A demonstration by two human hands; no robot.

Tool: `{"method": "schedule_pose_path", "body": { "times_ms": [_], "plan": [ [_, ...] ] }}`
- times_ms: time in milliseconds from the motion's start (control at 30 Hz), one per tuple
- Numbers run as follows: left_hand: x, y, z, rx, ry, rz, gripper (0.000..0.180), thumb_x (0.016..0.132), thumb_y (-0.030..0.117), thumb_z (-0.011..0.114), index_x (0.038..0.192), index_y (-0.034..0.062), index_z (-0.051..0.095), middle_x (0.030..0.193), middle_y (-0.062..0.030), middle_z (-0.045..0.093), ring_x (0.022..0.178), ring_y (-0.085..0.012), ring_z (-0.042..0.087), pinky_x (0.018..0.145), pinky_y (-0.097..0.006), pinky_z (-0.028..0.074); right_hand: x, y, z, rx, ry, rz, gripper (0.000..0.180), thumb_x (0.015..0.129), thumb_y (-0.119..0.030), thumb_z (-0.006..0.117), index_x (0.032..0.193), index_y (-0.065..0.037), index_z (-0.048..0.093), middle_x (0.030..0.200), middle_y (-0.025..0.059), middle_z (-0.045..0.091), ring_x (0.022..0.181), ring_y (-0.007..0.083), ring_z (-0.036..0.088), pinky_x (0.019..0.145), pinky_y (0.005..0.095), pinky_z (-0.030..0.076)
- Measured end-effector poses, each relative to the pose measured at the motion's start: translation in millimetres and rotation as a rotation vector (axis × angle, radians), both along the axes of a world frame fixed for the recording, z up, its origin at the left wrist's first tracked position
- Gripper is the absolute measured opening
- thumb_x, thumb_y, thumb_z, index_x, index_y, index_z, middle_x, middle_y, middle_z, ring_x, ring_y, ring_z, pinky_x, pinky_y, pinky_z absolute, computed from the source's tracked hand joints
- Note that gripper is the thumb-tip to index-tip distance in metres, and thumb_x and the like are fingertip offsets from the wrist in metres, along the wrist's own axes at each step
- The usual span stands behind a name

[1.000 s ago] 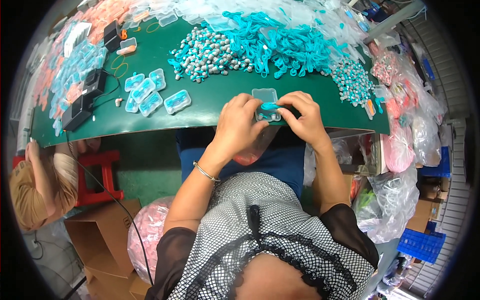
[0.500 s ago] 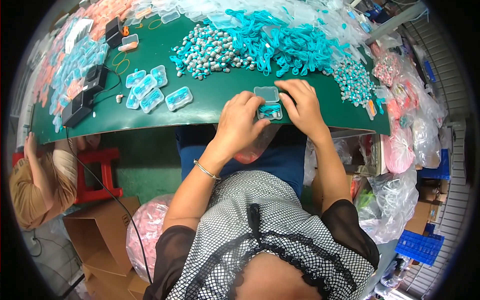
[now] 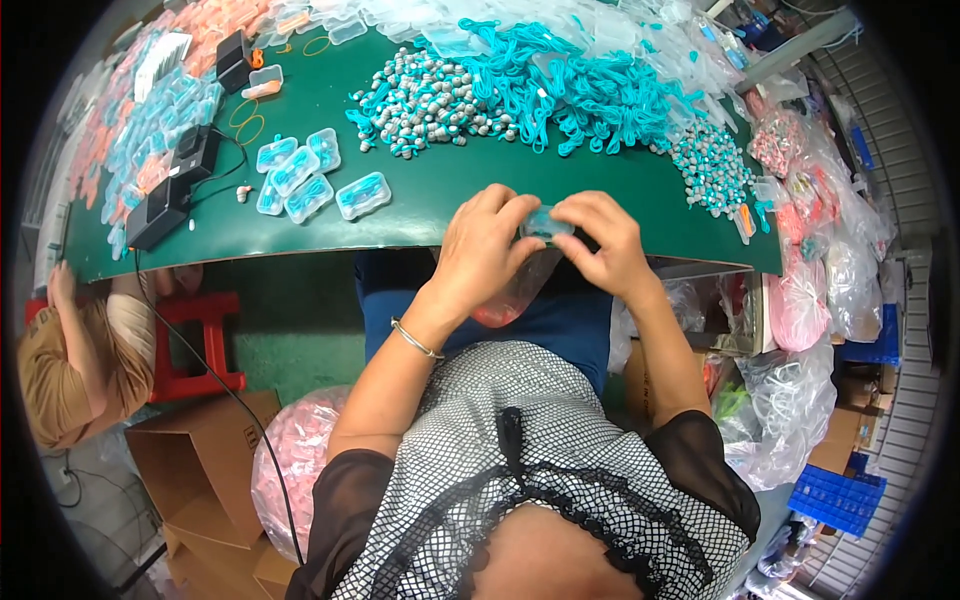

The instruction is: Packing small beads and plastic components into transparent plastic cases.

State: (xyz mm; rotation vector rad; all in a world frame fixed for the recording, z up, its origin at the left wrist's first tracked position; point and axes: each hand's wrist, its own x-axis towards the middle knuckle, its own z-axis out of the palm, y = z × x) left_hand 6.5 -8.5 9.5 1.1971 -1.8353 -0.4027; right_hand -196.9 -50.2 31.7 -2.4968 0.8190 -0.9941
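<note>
At the table's near edge, a small clear plastic case (image 3: 541,222) with teal cord inside is held between my two hands, its lid down. My left hand (image 3: 482,245) grips its left end with fingers and thumb. Around the right end are the fingers of my right hand (image 3: 608,243), which partly cover the case. Left of my hands lies a filled case (image 3: 363,196), next to a small group of similar cases (image 3: 296,172). Beyond my hands are a heap of small grey-and-teal pieces (image 3: 425,100) and a pile of coiled teal cords (image 3: 590,100).
Black boxes (image 3: 160,212) with a cable stand at the left. More small teal-and-white pieces (image 3: 710,170) lie at the right. Clear bags (image 3: 800,290) hang beyond the right edge. Below are a cardboard box (image 3: 200,470), a red stool (image 3: 200,345) and another person's arm (image 3: 80,350).
The case's raised lid has been folded down over the cords. My right hand has come down and in from beside the lid, and both hands now grip the case.
</note>
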Motion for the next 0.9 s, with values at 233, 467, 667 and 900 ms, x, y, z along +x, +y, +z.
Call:
{"method": "schedule_pose_path", "body": {
  "times_ms": [233, 467, 667, 900],
  "plan": [
    [2.7, -2.9, -0.9, -0.076, -0.011, -0.039, 0.025, 0.083, 0.014, 0.074, 0.102, 0.0015, 0.066, 0.094, -0.0127, 0.06, 0.082, -0.0323, 0.062, 0.069, -0.04, 0.051, 3.9, 6.0, -12.3, 0.077, -0.054, -0.073, 0.026, 0.079, -0.002, 0.072, 0.104, -0.002, 0.07, 0.099, 0.0137, 0.067, 0.09, 0.0281, 0.066, 0.076, 0.0355, 0.053],
    [30.9, 6.8, 1.5, -0.073, -0.052, 0.007, 0.027, 0.08, 0.018, 0.077, 0.099, 0.0017, 0.066, 0.092, -0.0125, 0.061, 0.078, -0.0308, 0.061, 0.066, -0.04, 0.05, 29.7, 1.6, -14.4, 0.165, -0.055, 0.026, 0.032, 0.079, -0.001, 0.071, 0.111, -0.003, 0.068, 0.103, 0.0149, 0.067, 0.093, 0.0308, 0.065, 0.079, 0.0374, 0.053],
    [83.5, 16.5, 20.3, -0.264, -0.221, 0.332, 0.027, 0.078, 0.02, 0.078, 0.096, 0.004, 0.066, 0.099, -0.0124, 0.064, 0.085, -0.0315, 0.063, 0.073, -0.042, 0.05, 67.9, 2.7, -1.3, 0.099, -0.156, 0.089, 0.044, 0.081, -0.001, 0.069, 0.124, -0.005, 0.063, 0.122, 0.0159, 0.064, 0.113, 0.0349, 0.06, 0.099, 0.0419, 0.047],
    [141.8, 20.9, 10.2, -0.168, -0.434, 0.71, 0.032, 0.077, 0.019, 0.078, 0.104, 0.0064, 0.067, 0.107, -0.0112, 0.063, 0.099, -0.0303, 0.059, 0.083, -0.043, 0.046, 57.4, -8.1, -9.2, 0.128, -0.136, -0.011, 0.021, 0.081, 0.002, 0.068, 0.101, -0.004, 0.071, 0.111, 0.0133, 0.066, 0.101, 0.0278, 0.067, 0.086, 0.0355, 0.054]
  ]
}}
